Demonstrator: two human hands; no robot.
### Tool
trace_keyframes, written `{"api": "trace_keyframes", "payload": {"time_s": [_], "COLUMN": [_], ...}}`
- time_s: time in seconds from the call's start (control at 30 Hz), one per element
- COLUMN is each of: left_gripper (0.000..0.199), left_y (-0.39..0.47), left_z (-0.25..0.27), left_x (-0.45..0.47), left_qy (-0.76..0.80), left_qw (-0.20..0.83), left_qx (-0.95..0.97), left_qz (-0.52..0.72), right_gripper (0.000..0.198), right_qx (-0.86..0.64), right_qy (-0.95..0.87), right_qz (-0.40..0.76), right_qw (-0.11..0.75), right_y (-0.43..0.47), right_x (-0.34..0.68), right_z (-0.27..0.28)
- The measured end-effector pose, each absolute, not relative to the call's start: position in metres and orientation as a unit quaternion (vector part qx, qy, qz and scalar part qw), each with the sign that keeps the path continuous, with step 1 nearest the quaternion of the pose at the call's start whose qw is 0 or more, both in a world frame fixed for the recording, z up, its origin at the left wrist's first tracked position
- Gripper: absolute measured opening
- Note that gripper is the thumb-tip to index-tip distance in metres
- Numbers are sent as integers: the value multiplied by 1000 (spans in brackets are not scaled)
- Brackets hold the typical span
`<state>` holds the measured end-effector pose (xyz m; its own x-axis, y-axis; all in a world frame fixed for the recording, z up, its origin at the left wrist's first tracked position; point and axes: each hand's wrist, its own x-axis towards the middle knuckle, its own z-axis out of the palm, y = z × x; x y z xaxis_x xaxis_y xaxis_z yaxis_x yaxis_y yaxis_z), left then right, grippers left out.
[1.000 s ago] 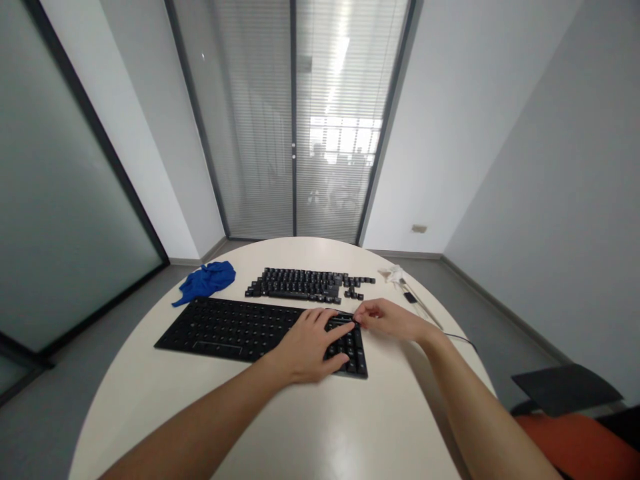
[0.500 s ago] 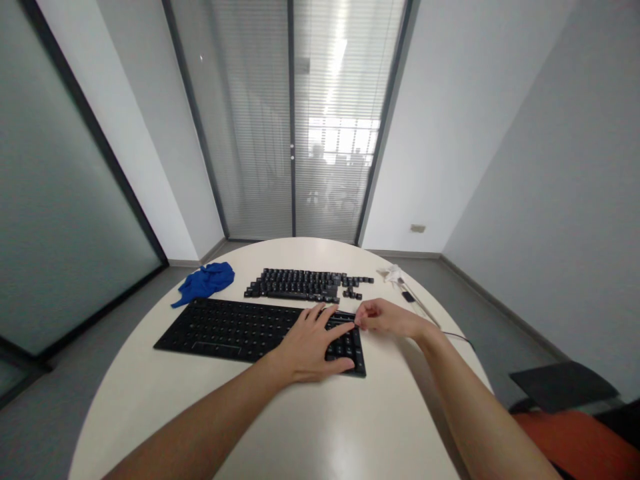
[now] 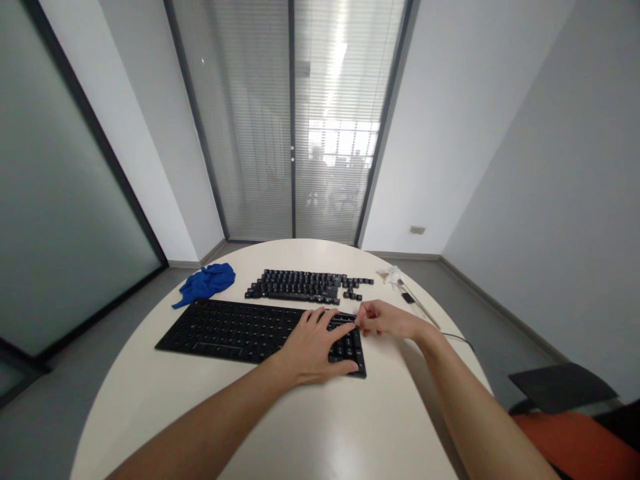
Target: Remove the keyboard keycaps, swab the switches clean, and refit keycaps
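Note:
A black keyboard [image 3: 220, 330] lies on the round table, with most of its keycaps off and small switches showing. My left hand [image 3: 315, 347] rests over its right part, fingers spread, covering some of the number pad. At the keyboard's upper right corner my right hand [image 3: 377, 318] is closed in a pinch; whatever sits between the fingertips is too small to make out. Behind the keyboard, loose black keycaps [image 3: 300, 283] are laid out in rows, with a smaller group of keycaps [image 3: 353, 293] at their right.
A blue cloth [image 3: 207, 280] lies crumpled at the table's back left. Toward the back right are a white crumpled item [image 3: 393, 273], a small black piece [image 3: 407, 298] and a thin stick-like tool [image 3: 423, 310]. A chair [image 3: 565, 400] stands at the right, beyond the white table edge [image 3: 100, 413].
The left hand's fingers have drawn slightly nearer, and its thumb has shifted a little to the right. My right hand stays pinched at the same corner.

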<state>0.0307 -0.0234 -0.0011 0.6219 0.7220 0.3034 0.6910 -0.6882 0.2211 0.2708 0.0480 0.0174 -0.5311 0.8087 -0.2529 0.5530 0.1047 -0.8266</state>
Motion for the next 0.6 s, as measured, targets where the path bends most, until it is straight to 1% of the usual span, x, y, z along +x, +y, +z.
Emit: {"api": "trace_keyframes", "payload": {"time_s": [0.13,0.33,0.37,0.4,0.47,0.5,0.6], "left_gripper": [69,68,68,68,68,68,68], "left_y": [-24,-26,-26,-26,-26,-26,-25], "left_z": [-2,-5,-6,-6,-7,-7,-7], "left_x": [31,30,30,30,29,29,29], "left_qy": [393,391,392,393,393,393,394], "left_qw": [39,32,32,32,36,38,42], "left_qx": [898,897,897,896,896,896,896], "left_qz": [192,202,202,203,203,203,202], "right_gripper": [14,11,13,16,24,26,33], "right_qx": [-464,-454,-467,-490,-556,-580,-617], "right_qy": [-731,-758,-765,-772,-759,-743,-716], "right_qz": [481,435,400,338,173,126,61], "right_qw": [134,171,191,223,291,309,321], "right_y": [48,52,55,59,67,71,82], "right_x": [270,274,276,279,285,288,295], "right_z": [12,10,9,7,3,0,-11]}}
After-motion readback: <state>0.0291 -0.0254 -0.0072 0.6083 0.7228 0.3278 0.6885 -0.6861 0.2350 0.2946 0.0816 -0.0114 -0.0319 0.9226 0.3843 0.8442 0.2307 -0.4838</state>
